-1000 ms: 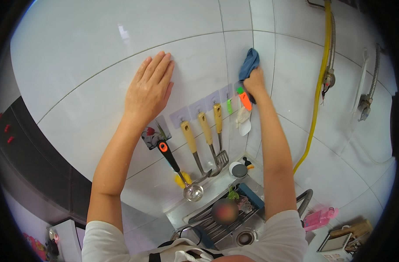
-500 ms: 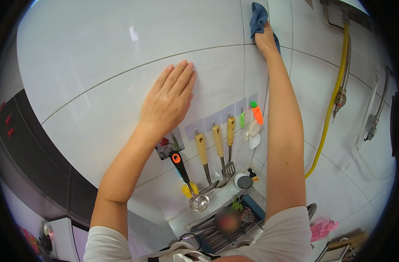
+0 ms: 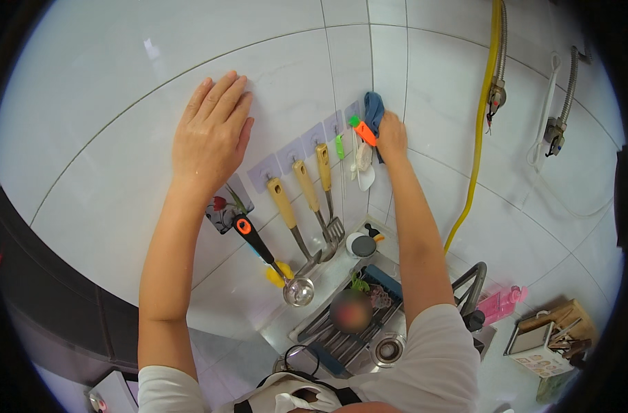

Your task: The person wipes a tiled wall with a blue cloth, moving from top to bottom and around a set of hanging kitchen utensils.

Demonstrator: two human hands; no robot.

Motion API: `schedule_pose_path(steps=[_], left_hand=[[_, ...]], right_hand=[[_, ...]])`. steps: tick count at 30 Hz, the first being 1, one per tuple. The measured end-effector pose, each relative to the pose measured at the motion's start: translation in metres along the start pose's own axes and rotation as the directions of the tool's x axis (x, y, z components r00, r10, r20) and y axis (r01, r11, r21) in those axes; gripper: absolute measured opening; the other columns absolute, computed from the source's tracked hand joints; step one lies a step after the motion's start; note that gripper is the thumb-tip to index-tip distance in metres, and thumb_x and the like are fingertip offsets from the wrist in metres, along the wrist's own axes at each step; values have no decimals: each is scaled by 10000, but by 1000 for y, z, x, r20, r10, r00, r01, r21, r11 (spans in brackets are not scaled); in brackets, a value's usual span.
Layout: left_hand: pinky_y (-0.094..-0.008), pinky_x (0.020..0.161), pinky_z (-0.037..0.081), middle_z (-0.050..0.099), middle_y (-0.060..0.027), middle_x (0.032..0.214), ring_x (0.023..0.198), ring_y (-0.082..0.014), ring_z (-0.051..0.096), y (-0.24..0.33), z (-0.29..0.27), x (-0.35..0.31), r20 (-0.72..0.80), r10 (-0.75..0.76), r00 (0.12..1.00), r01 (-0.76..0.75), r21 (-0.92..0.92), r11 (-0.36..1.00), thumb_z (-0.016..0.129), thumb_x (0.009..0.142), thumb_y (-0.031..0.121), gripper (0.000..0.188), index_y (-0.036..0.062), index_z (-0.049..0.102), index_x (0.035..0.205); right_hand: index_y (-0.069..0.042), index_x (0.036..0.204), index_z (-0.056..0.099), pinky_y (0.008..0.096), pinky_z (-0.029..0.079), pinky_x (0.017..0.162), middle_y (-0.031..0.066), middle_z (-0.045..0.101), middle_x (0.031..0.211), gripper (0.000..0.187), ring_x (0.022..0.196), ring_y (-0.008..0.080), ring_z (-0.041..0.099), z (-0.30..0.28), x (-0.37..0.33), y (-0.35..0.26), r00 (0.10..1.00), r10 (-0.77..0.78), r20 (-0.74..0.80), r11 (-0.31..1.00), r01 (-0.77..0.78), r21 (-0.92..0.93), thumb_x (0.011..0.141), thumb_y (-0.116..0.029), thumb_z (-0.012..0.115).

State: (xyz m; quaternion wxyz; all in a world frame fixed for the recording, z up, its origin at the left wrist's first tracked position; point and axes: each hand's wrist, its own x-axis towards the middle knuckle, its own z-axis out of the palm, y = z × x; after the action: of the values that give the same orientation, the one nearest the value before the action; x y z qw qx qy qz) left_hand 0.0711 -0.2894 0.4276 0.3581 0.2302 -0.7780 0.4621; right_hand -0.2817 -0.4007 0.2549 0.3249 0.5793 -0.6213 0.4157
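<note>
My left hand (image 3: 211, 134) lies flat against the white tiled wall (image 3: 286, 82), fingers stretched out and nothing in it. Over by the corner of the wall, my right hand (image 3: 392, 138) grips a blue cloth (image 3: 374, 111) and presses it to the tiles. Just left of the cloth hangs an orange carrot-shaped tool (image 3: 364, 132) with a green top, beside a white spoon (image 3: 365, 177). The right fingertips are partly hidden behind the hand and cloth.
Wooden-handled utensils (image 3: 305, 186) and a black-handled ladle (image 3: 299, 290) hang on wall hooks between my arms. Below is a sink with a black rack (image 3: 314, 327). A yellow hose (image 3: 475, 151) runs down the right wall. A utensil box (image 3: 544, 358) stands at lower right.
My right hand has brought the blue cloth down the wall corner to beside the hanging carrot-shaped tool. My left hand stays flat on the wall while the whole view has shifted.
</note>
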Motion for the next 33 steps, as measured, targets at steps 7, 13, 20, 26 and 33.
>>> schedule_pose_path(steps=[7, 13, 20, 26, 33], left_hand=[[-393, 1011, 375, 585, -57, 1161, 1163, -205, 497, 3, 2, 0, -24, -29, 999, 29, -26, 999, 632, 764, 73, 203, 33, 628, 963], [-372, 1024, 362, 578, -51, 1149, 1159, -193, 490, -1, 4, -3, -34, -22, 999, 22, -3, 1000, 637, 747, 86, 211, 35, 617, 951], [-369, 1025, 363, 576, -51, 1152, 1160, -192, 489, 0, 6, 0, -44, 10, 999, -8, 31, 999, 638, 744, 91, 215, 43, 616, 952], [-391, 1008, 378, 585, -47, 1174, 1149, -203, 509, -2, 6, -4, -21, 0, 1000, 1, 39, 999, 626, 772, 69, 197, 43, 632, 967], [-384, 997, 389, 596, -34, 1161, 1139, -202, 521, -2, 3, -7, -27, 23, 999, -22, 39, 999, 631, 770, 68, 188, 54, 640, 957]], right_hand=[[5, 889, 608, 475, 465, 781, 245, 619, 895, 210, 866, 416, 584, -81, 116, -6, 943, 311, -121, 946, -294, 140, 708, -58, 523], [14, 1005, 579, 425, 389, 918, 211, 543, 1098, 308, 1017, 393, 493, -122, 143, -33, 764, 267, -587, 942, -76, 328, 709, -69, 554], [-252, 1226, 521, 475, 263, 1032, -42, 413, 1340, 629, 1254, 208, 334, -113, 122, 0, 935, -245, -257, 847, 78, -526, 636, -185, 729], [-228, 1241, 520, 416, 337, 1005, -72, 394, 1366, 482, 1273, 184, 327, -56, 84, 11, 923, -367, -115, 840, 276, -468, 778, -92, 504], [-21, 1183, 551, 372, 278, 1071, 78, 434, 1332, 406, 1303, 296, 300, -4, 6, 33, 925, -371, -84, 926, 375, 37, 795, 0, 431]])
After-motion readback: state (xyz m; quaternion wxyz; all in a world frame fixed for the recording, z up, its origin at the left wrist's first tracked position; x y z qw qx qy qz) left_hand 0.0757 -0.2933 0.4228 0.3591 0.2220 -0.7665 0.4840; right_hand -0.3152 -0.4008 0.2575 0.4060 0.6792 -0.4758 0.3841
